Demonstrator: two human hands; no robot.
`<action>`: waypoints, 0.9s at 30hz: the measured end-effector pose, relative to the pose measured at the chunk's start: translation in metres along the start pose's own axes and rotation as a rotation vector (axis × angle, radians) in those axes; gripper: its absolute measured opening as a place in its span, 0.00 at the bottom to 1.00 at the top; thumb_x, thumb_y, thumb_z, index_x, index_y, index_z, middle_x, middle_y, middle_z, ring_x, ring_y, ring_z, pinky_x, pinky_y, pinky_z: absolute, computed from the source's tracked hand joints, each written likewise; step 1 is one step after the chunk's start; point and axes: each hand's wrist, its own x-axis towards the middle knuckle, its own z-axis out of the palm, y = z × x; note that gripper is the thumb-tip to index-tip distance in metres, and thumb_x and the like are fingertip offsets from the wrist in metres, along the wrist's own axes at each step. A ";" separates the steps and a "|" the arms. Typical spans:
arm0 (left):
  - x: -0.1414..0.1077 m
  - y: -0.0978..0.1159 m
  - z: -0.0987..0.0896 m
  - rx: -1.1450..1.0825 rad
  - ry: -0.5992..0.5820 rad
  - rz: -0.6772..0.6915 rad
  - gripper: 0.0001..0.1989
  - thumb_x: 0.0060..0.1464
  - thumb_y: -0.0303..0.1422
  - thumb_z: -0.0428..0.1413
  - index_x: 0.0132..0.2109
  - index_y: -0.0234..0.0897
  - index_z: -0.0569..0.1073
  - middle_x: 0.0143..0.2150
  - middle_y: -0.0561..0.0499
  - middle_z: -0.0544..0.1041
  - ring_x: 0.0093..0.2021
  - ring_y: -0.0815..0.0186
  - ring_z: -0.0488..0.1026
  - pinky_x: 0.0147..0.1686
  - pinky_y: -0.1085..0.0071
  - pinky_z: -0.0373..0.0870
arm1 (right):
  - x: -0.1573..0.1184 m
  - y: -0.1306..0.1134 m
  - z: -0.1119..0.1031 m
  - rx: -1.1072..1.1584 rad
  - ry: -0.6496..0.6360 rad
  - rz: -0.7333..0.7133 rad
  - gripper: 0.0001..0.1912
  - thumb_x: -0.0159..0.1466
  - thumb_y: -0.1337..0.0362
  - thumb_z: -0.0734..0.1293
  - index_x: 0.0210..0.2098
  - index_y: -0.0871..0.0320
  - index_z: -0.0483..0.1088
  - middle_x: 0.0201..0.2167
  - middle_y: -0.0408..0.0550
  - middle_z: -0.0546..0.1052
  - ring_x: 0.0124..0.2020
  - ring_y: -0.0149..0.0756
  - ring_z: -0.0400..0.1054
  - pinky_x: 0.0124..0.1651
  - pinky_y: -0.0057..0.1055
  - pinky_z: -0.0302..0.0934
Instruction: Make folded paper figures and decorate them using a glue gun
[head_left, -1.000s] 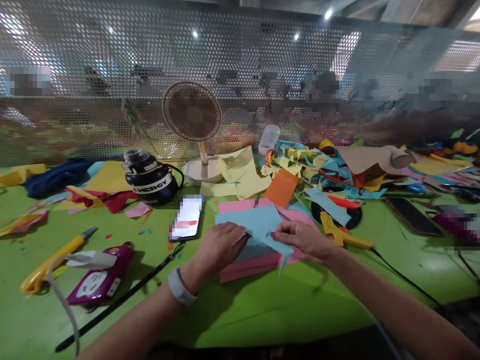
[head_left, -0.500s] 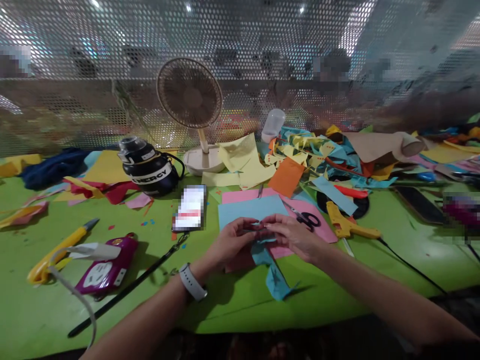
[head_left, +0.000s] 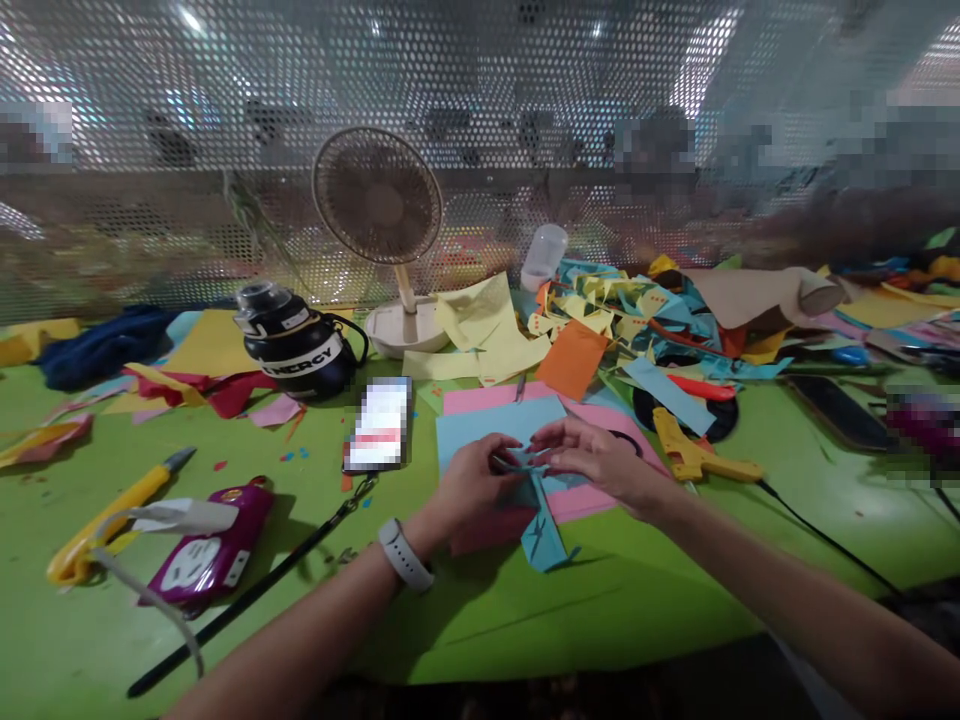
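Note:
Between my two hands is a cut piece of blue paper (head_left: 545,540), its lower end hanging toward me with dark marks on it. My left hand (head_left: 480,485), with a pale watch band on the wrist, pinches its left side. My right hand (head_left: 592,460) has its fingers closed on the upper right of the same piece. Fingers hide the part being held. Under the hands lie a light blue sheet (head_left: 469,428) and pink sheets (head_left: 589,503). Scissors (head_left: 628,438) are partly covered by my right hand.
A yellow glue gun (head_left: 697,460) with a cord lies at right. A phone (head_left: 379,425), a black bottle (head_left: 296,345) and a fan (head_left: 379,200) stand or lie beyond. At left are a purple tissue pack (head_left: 210,540) and a yellow cutter (head_left: 112,515). Paper scraps (head_left: 600,300) pile up behind.
The blue paper's hanging end has shifted up and a little left. My left hand has moved slightly right, and my right hand now covers more of the scissors.

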 end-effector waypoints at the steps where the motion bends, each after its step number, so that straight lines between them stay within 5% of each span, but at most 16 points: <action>1: 0.002 0.002 0.001 0.041 0.005 0.031 0.11 0.45 0.30 0.61 0.39 0.36 0.75 0.30 0.50 0.77 0.30 0.65 0.72 0.29 0.71 0.68 | -0.001 -0.001 -0.001 0.024 0.006 -0.024 0.14 0.53 0.62 0.70 0.38 0.57 0.69 0.39 0.49 0.75 0.42 0.37 0.71 0.45 0.36 0.64; 5: 0.003 0.002 0.004 -0.046 0.124 0.099 0.06 0.49 0.33 0.59 0.34 0.36 0.77 0.29 0.51 0.77 0.29 0.67 0.70 0.29 0.72 0.67 | -0.012 -0.002 -0.007 -0.023 0.123 -0.038 0.18 0.54 0.56 0.71 0.42 0.57 0.70 0.44 0.51 0.75 0.46 0.39 0.69 0.47 0.36 0.64; 10: -0.004 0.003 0.001 -0.260 0.222 0.137 0.10 0.49 0.36 0.61 0.37 0.36 0.76 0.32 0.51 0.78 0.31 0.66 0.73 0.34 0.70 0.70 | -0.029 0.009 -0.003 -0.198 -0.133 0.046 0.17 0.57 0.56 0.70 0.41 0.59 0.72 0.36 0.49 0.78 0.38 0.40 0.72 0.39 0.35 0.65; 13: -0.008 0.007 -0.011 -0.229 0.169 0.236 0.09 0.50 0.36 0.61 0.38 0.37 0.76 0.39 0.47 0.79 0.40 0.62 0.75 0.42 0.66 0.70 | -0.030 0.011 0.001 -0.503 0.001 -0.175 0.10 0.62 0.59 0.65 0.34 0.58 0.76 0.30 0.48 0.78 0.33 0.40 0.72 0.37 0.35 0.64; 17: -0.008 0.003 -0.035 0.007 0.180 0.353 0.07 0.52 0.34 0.58 0.39 0.39 0.77 0.46 0.45 0.77 0.49 0.59 0.72 0.52 0.62 0.66 | -0.019 0.010 0.001 -0.897 0.280 -0.582 0.14 0.63 0.67 0.61 0.43 0.54 0.77 0.41 0.52 0.80 0.43 0.45 0.72 0.50 0.43 0.62; 21: -0.006 -0.008 -0.048 0.021 0.158 0.194 0.13 0.54 0.37 0.55 0.46 0.38 0.74 0.47 0.44 0.78 0.47 0.58 0.75 0.48 0.60 0.70 | -0.006 0.015 0.000 -1.005 0.277 -0.649 0.17 0.65 0.69 0.58 0.48 0.55 0.75 0.44 0.53 0.79 0.46 0.43 0.71 0.52 0.42 0.63; 27: -0.013 -0.004 -0.041 -0.016 0.108 0.060 0.19 0.53 0.42 0.56 0.49 0.38 0.72 0.50 0.42 0.76 0.48 0.57 0.74 0.42 0.64 0.73 | -0.001 0.014 0.000 -0.906 0.280 -0.536 0.16 0.64 0.68 0.60 0.45 0.53 0.76 0.43 0.50 0.80 0.45 0.43 0.73 0.51 0.43 0.65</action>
